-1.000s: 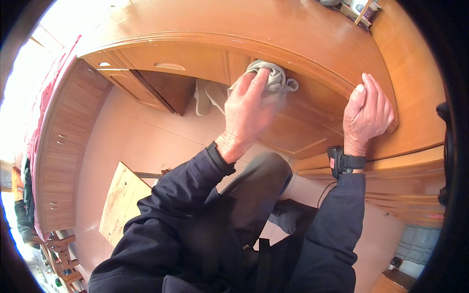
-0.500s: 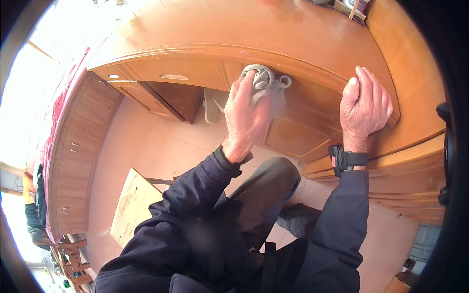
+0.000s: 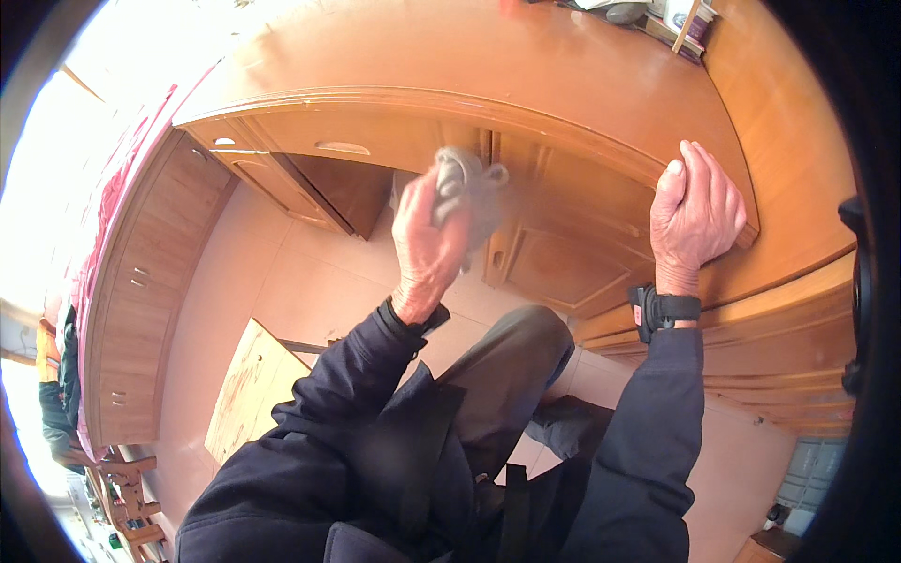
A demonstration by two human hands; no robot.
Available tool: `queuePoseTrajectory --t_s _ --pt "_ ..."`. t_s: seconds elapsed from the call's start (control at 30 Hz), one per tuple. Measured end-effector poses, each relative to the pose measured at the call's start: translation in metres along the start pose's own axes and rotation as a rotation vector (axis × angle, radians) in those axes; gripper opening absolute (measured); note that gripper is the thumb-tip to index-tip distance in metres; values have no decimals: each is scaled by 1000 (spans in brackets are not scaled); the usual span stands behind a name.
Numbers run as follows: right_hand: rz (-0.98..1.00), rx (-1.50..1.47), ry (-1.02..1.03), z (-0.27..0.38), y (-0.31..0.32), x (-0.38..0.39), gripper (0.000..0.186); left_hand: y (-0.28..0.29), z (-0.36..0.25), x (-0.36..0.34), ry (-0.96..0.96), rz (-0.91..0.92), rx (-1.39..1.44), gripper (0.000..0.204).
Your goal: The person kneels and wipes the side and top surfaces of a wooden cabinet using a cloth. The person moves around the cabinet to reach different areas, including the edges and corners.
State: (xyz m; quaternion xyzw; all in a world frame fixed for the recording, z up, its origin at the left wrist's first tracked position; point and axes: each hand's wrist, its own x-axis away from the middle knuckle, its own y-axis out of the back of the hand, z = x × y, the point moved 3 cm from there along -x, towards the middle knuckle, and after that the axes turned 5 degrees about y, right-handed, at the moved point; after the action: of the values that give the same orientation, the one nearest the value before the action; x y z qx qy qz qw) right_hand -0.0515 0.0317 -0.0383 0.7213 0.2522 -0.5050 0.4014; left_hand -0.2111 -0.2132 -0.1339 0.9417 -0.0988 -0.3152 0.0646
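A crumpled grey cloth [image 3: 462, 192] is bunched in my left hand [image 3: 430, 235], fingers closed round it. The hand is in front of the wooden desk's drawer fronts, a little below the top's edge, and slightly blurred; whether the cloth touches the wood I cannot tell. At the right end of the brown desktop [image 3: 526, 66], my right hand [image 3: 696, 206] rests near the front edge with nothing visible in it. Its fingers lie forward, close together, and the thumb stands a little apart. A black band with a device [image 3: 657, 308] circles the right wrist.
Below the desktop are a drawer with a pale handle [image 3: 343, 147], an open kneehole and a panelled cupboard door [image 3: 563, 267]. A wooden stool [image 3: 251, 385] stands on the tiled floor at left. Farther left is a long cabinet [image 3: 141, 310]. Small items [image 3: 680, 23] sit at the back right.
My left hand has moved left and slightly down with the cloth, away from the cupboard's upper edge. My right hand stays at the desk's right end.
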Motion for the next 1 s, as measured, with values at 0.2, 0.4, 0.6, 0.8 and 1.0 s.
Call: queuePoseTrajectory --t_s 0.2,0.4,0.6,0.8,1.0 --pt "-11 9 17 0 0 -1 25 -13 -9 -36 -193 -150 -272 41" --pt "18 -10 -3 1 0 -1 23 -4 -6 -21 -52 -33 -236 42" --pt "-2 -1 6 0 -1 -1 24 -14 -2 -34 -280 -58 -303 44" --pt "-13 31 9 0 0 -1 24 -11 46 -7 -158 19 -256 38" --pt "-9 26 34 0 1 -1 25 -6 78 13 32 -17 -204 38"
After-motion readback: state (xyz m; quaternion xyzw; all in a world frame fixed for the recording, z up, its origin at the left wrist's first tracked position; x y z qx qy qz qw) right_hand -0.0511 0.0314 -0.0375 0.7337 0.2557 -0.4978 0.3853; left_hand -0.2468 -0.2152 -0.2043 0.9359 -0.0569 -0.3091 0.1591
